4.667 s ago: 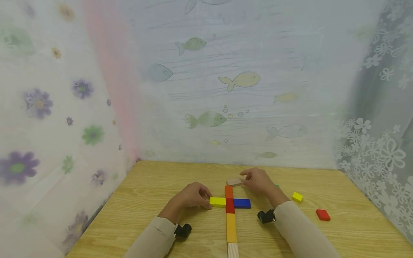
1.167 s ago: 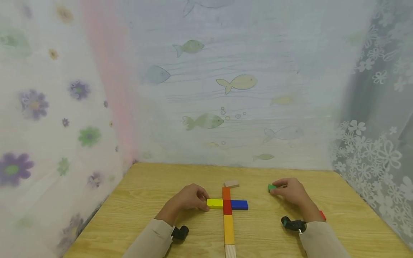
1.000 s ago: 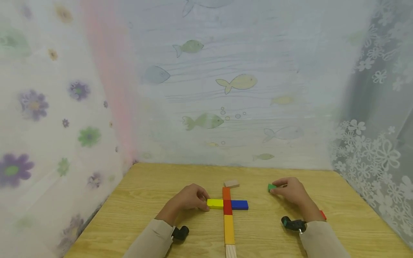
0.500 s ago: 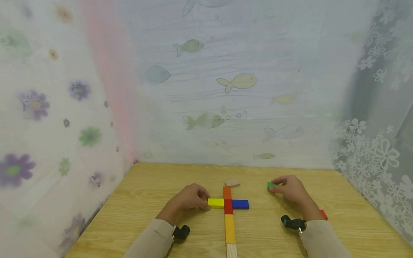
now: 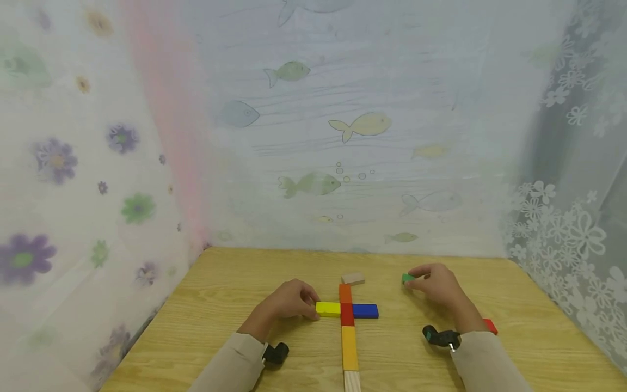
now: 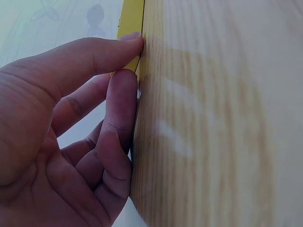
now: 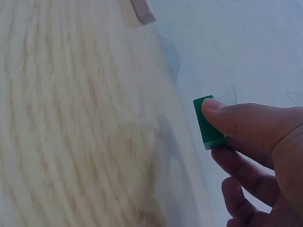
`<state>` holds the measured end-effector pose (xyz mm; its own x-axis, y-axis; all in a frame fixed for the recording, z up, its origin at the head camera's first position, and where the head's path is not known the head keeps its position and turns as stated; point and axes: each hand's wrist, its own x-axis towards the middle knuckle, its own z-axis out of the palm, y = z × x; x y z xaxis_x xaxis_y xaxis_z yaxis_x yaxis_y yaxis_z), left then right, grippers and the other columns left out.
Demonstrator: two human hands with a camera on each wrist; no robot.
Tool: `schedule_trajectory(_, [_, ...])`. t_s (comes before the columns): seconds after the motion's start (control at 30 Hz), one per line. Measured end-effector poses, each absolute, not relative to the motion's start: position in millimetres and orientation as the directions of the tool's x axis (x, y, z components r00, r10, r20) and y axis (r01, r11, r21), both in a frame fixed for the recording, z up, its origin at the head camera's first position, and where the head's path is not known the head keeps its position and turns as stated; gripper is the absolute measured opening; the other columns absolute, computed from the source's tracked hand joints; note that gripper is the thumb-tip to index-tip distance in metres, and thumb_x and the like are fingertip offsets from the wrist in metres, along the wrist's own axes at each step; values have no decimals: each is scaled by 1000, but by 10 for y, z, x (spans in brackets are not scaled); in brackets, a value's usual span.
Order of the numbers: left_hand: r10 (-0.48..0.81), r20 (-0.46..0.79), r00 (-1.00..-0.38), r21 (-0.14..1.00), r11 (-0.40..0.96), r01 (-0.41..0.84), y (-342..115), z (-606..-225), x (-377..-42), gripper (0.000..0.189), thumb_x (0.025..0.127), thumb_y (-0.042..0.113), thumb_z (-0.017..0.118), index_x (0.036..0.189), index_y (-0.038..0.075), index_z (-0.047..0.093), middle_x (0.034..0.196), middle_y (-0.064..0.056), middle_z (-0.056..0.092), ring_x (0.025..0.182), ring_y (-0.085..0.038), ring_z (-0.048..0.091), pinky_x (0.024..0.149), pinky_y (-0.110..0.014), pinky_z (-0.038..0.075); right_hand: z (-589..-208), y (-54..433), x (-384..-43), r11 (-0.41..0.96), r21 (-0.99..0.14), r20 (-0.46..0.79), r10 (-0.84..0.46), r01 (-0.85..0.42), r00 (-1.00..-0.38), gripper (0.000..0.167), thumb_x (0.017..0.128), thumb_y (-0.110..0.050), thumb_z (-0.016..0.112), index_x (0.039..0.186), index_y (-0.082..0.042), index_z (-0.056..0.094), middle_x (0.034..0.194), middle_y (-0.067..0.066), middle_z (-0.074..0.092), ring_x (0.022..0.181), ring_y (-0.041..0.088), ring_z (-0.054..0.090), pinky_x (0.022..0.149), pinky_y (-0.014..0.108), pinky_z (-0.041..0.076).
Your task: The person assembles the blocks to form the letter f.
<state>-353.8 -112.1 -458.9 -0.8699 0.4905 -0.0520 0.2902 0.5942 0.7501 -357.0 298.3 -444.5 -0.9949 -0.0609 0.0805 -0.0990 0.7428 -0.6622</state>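
Observation:
My left hand [image 5: 290,300] pinches the outer end of a yellow block [image 5: 328,309], which lies flat as the left arm of a cross of blocks. The thumb and fingertips of that hand [image 6: 71,123] show at the block's end in the left wrist view. In my right hand [image 5: 437,284], a small green block [image 7: 208,124] is pinched between thumb and fingers, to the right of the cross and held above the table. The cross has a dark red block [image 5: 346,314] in its centre, a blue block [image 5: 365,311] to the right and an orange block [image 5: 345,293] at its top.
An amber block [image 5: 349,348] and a plain wooden block [image 5: 351,381] form the cross's lower stem. Behind its top lies a pale wooden block [image 5: 353,279]. A red block [image 5: 490,326] is partly hidden by the right forearm. A fish-print curtain hangs behind the table [image 5: 235,272].
My right hand has gone from beside the pale block to the green block, gripped it, and moved it slightly left and back. The left hand stays on the yellow block.

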Motion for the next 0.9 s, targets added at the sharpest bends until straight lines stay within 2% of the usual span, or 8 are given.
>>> schedule_trajectory(0.43, [487, -51, -872, 753, 593, 287, -1119, -4578, -3527, 28, 78, 20, 91, 103, 15, 79, 86, 0, 68, 74, -17, 57, 65, -32, 50, -4427, 2806, -3678, 723, -679, 115, -72, -131, -991, 39, 92, -35, 79, 121, -9, 76, 126, 13, 71, 119, 40, 60, 94, 53, 54])
schedule_trajectory(0.9, [490, -48, -871, 756, 588, 289, -1123, -4576, -3535, 27, 77, 19, 92, 102, 16, 79, 86, 0, 67, 75, -17, 58, 64, -32, 51, -4417, 2575, -3733, 711, -687, 122, -89, -148, -989, 36, 91, -33, 80, 117, -8, 76, 121, 12, 72, 115, 39, 62, 92, 52, 55])
